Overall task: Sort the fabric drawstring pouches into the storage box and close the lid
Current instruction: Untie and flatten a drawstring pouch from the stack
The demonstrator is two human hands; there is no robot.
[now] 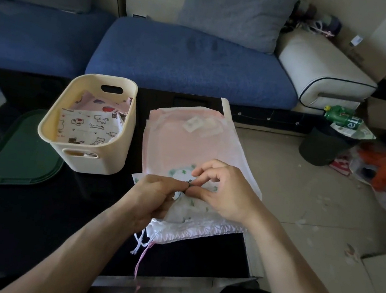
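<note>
Both hands meet over the white fabric drawstring pouch with small green print. Left hand and right hand each pinch its dark drawstring knot between thumb and fingertip; fingers curled, grip closed on the cord.

Step in hand, as judged: handling the cord of this pouch before it goes into the box. Next move calls for letting go of the cord, gathering the loose cloth and carrying it up and left of the grip.

Under the grip: larger pale pink pouch, flat on the black table; at least 2 pouches out, the stack may hide more.

Beyond, left of the grip: 1 cream plastic storage box with handle slots, open, holding at least 2 printed pouches.

Further left: 1 dark green lid, lying flat, just beside the box.
</note>
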